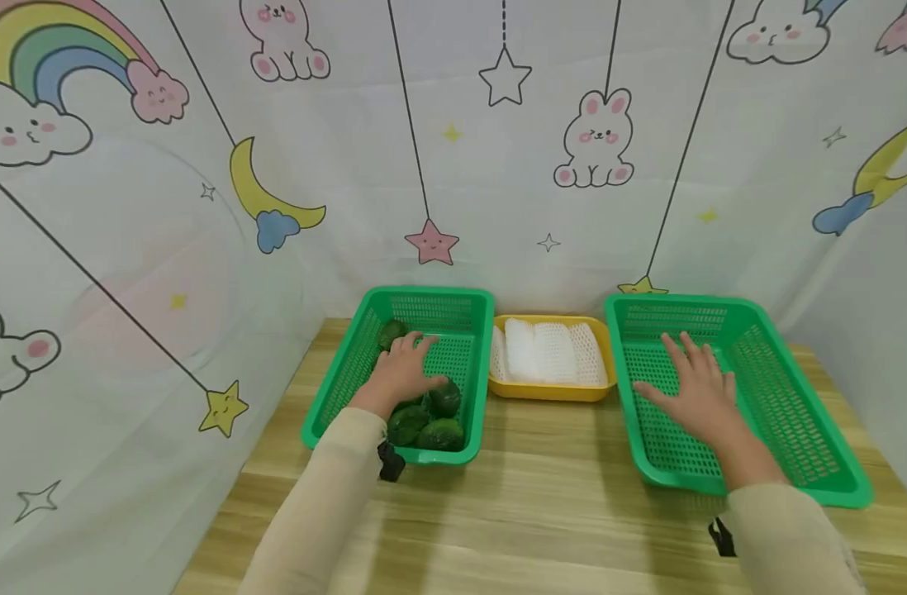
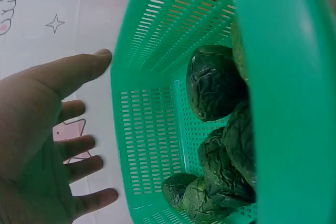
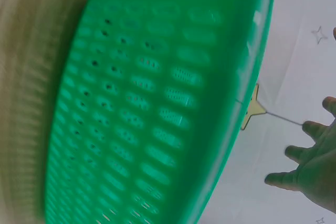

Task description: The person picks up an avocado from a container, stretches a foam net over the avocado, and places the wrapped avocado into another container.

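Wrinkled dark green avocados (image 1: 439,435) lie in the left green basket (image 1: 487,364), mostly at its near end, with one avocado (image 1: 392,334) toward the back left. Over this basket, my left hand (image 1: 398,373) hovers with fingers spread and nothing held. In the left wrist view, several avocados (image 2: 214,82) show past the basket's rim, the left hand (image 2: 31,140) apart from them. My right hand (image 1: 697,395) is above the right green basket (image 1: 803,397), fingers stretched out and empty. The right wrist view has its fingers (image 3: 286,180) at the right edge, beyond the basket's rim.
Between the green baskets stands a small yellow basket (image 1: 550,392) with white foam netting (image 1: 553,351) in it. All three are on a wooden table (image 1: 528,512). A white cloth with cartoon prints (image 1: 498,190) hangs behind and at the sides.
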Demonstrator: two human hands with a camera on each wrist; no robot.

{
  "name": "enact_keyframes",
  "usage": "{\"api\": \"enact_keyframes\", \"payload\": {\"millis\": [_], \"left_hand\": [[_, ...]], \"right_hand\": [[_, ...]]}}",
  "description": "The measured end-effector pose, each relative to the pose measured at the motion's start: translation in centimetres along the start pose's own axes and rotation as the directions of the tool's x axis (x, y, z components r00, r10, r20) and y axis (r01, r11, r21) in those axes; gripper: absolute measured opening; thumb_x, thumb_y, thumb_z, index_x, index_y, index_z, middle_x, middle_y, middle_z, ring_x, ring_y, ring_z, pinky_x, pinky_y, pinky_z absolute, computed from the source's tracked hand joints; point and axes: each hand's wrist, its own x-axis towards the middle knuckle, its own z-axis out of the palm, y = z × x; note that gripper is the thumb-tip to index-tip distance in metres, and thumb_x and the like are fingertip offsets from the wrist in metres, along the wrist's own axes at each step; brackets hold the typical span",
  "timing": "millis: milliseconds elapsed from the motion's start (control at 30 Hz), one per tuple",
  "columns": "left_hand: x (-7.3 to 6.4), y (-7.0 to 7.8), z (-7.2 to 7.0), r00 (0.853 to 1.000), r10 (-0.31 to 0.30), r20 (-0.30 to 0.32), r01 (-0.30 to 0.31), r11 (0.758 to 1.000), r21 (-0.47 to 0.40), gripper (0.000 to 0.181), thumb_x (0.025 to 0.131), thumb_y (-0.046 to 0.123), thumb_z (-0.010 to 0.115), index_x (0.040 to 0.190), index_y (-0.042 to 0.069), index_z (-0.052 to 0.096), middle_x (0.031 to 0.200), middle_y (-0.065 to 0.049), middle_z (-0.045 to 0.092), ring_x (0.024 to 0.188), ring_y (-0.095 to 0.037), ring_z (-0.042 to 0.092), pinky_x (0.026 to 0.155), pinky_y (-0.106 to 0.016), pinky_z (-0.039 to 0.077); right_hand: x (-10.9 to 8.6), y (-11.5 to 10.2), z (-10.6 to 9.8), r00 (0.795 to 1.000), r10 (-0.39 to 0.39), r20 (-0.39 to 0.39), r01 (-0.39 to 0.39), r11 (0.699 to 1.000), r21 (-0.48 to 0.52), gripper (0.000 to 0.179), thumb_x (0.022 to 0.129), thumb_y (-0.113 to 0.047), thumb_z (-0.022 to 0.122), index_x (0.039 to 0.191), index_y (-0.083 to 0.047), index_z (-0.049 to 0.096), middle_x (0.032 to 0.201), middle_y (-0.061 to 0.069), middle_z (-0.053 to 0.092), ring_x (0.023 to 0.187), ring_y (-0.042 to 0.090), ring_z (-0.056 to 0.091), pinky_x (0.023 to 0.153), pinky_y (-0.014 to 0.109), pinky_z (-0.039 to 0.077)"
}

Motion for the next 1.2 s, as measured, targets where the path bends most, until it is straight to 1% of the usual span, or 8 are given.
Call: {"api": "enact_keyframes", "payload": {"millis": [133, 300, 433, 533, 733, 933, 1033, 1200], "left_hand": [[-0.7, 0.1, 0.4, 0.987, 0.039, 0.153, -0.034, 0.999, -0.038, 0.054, 0.087, 0.035, 0.065, 0.133, 0.012, 0.048, 0.13, -0.013, 0.049, 0.114, -0.03, 0.049, 0.09, -0.048, 0.041], [-1.2, 0.8, 1.2, 0.948, 0.079, 0.309, -0.052, 0.994, -0.094, 0.042, 0.085, 0.027, 0.069, 0.12, 0.006, 0.056, 0.115, -0.01, 0.059, 0.099, -0.025, 0.057, 0.08, -0.041, 0.047], [-1.1, 1.5, 1.8, 0.937, 0.078, 0.34, -0.055, 0.996, -0.077, 0.037, 0.084, 0.025, 0.07, 0.113, 0.005, 0.061, 0.107, -0.008, 0.062, 0.095, -0.024, 0.058, 0.08, -0.04, 0.047], [-1.0, 1.9, 2.1, 0.933, 0.055, 0.357, -0.04, 0.998, -0.049, 0.024, 0.083, 0.026, 0.071, 0.095, 0.006, 0.066, 0.087, -0.004, 0.062, 0.076, -0.018, 0.057, 0.068, -0.036, 0.047], [-1.0, 2.1, 2.3, 0.923, 0.029, 0.384, -0.014, 0.999, -0.041, 0.025, 0.082, 0.025, 0.073, 0.069, 0.012, 0.056, 0.062, 0.001, 0.047, 0.055, -0.013, 0.04, 0.054, -0.03, 0.035], [-0.8, 2.2, 2.3, 0.903, -0.013, 0.43, -0.005, 0.999, 0.041, 0.025, 0.08, 0.031, 0.074, 0.079, 0.01, 0.06, 0.074, -0.001, 0.054, 0.067, -0.017, 0.051, 0.064, -0.034, 0.044], [-0.8, 2.2, 2.4, 0.898, -0.037, 0.439, -0.007, 0.995, 0.099, 0.034, 0.076, 0.036, 0.076, 0.095, 0.01, 0.064, 0.1, -0.008, 0.061, 0.094, -0.027, 0.056, 0.079, -0.041, 0.046], [-0.8, 2.0, 3.1, 0.885, -0.076, 0.458, 0.023, 0.992, 0.122, 0.057, 0.072, 0.042, 0.078, 0.118, 0.012, 0.06, 0.138, -0.016, 0.041, 0.131, -0.04, 0.027, 0.099, -0.053, 0.032]], "right_hand": [[-2.0, -1.0, 1.3, 0.999, 0.01, 0.041, -0.011, 1.0, 0.025, 0.086, 0.089, -0.058, 0.049, 0.149, -0.008, 0.012, 0.148, 0.026, 0.013, 0.128, 0.053, 0.016, 0.09, 0.073, 0.018], [-3.9, -1.9, 3.2, 0.987, 0.093, 0.128, -0.102, 0.992, 0.072, 0.09, 0.086, -0.065, 0.046, 0.147, -0.006, 0.017, 0.143, 0.032, 0.02, 0.12, 0.054, 0.032, 0.082, 0.066, 0.036], [-4.5, -2.1, 4.3, 0.978, 0.13, 0.162, -0.143, 0.987, 0.072, 0.084, 0.089, -0.057, 0.05, 0.146, -0.003, 0.02, 0.14, 0.034, 0.024, 0.116, 0.055, 0.036, 0.079, 0.064, 0.04], [-4.6, -2.1, 5.0, 0.974, 0.148, 0.172, -0.16, 0.985, 0.059, 0.08, 0.089, -0.05, 0.053, 0.145, -0.003, 0.021, 0.138, 0.035, 0.026, 0.116, 0.056, 0.035, 0.081, 0.064, 0.038], [-4.4, -2.2, 5.8, 0.972, 0.179, 0.154, -0.187, 0.982, 0.04, 0.075, 0.089, -0.045, 0.055, 0.146, -0.008, 0.022, 0.135, 0.032, 0.037, 0.11, 0.053, 0.044, 0.074, 0.059, 0.044], [-4.3, -2.1, 6.0, 0.973, 0.2, 0.119, -0.211, 0.973, 0.094, 0.069, 0.088, -0.035, 0.058, 0.145, -0.011, 0.026, 0.129, 0.026, 0.048, 0.077, 0.034, 0.059, 0.056, 0.04, 0.045], [-4.1, -2.1, 6.0, 0.967, 0.221, 0.128, -0.237, 0.963, 0.128, 0.069, 0.087, -0.032, 0.059, 0.145, -0.014, 0.027, 0.13, 0.026, 0.047, 0.056, 0.02, 0.048, 0.049, 0.033, 0.037], [-4.2, -2.1, 6.0, 0.962, 0.234, 0.139, -0.253, 0.957, 0.14, 0.069, 0.087, -0.031, 0.06, 0.145, -0.015, 0.026, 0.13, 0.027, 0.047, 0.048, 0.015, 0.039, 0.045, 0.031, 0.034]]}}
